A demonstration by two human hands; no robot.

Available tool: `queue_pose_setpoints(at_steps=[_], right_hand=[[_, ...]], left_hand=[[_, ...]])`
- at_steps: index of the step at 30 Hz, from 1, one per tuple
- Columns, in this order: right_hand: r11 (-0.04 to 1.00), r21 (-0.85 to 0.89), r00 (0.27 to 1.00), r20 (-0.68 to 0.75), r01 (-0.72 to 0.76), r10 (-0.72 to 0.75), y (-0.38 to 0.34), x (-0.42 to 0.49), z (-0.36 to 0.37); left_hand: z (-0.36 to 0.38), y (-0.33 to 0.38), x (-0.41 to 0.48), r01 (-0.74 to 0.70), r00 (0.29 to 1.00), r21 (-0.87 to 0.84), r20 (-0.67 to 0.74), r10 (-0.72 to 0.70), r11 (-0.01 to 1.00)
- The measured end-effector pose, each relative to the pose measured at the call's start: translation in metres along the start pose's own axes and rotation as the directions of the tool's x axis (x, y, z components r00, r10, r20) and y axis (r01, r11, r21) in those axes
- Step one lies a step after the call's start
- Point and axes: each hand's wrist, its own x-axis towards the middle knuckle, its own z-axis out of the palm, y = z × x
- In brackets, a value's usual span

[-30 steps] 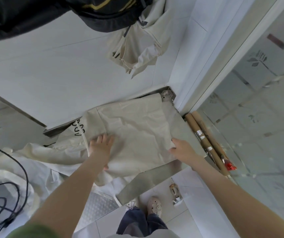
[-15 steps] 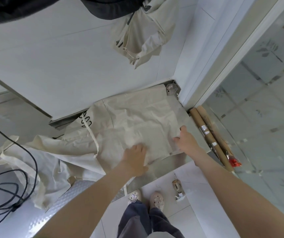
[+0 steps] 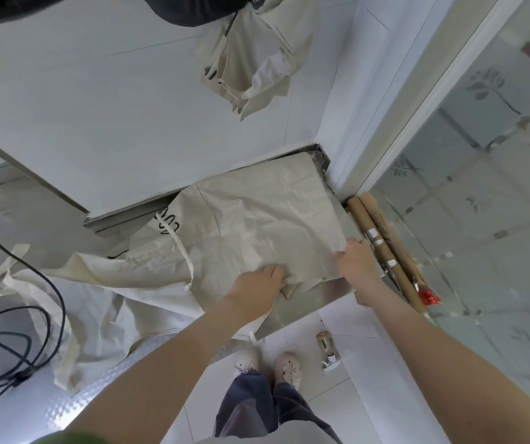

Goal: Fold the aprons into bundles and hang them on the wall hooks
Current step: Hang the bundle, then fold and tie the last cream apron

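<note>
Far left of the hands, a thin black cable [image 3: 52, 285] crosses a crumpled cream cloth apron [image 3: 97, 318]. The left hand [image 3: 257, 285] grips the near edge of the flat beige cloth apron [image 3: 257, 219] spread on the steel bench [image 3: 308, 304]. The right hand [image 3: 357, 261], apart from the left, pinches the apron's right corner. Just right of that hand lie two brown cardboard tubes [image 3: 385, 251].

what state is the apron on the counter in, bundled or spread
Spread: the apron lies flat on the counter; left hand and right hand hold its edges.
</note>
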Motion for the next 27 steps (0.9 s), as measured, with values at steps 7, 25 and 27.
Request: queue_pose_setpoints(at_steps=[7,25,27], right_hand=[[0.980,0.150,0.988,0.107,-0.128,0.113,0.005,-0.007,-0.006],[0.893,0.438,0.984,-0.086,-0.102,0.155,0.015,-0.021,-0.024],[0.900,0.430,0.984,-0.116,-0.073,0.136,0.019,-0.020,-0.030]], left_hand=[[0.004,0.008,0.002,-0.003,1.000,-0.014,0.017,0.004,1.000],[0.008,0.004,-0.024,0.329,0.911,0.142,0.211,-0.353,0.934],[0.007,-0.003,-0.033,0.352,0.902,0.154,0.207,-0.378,0.923]])
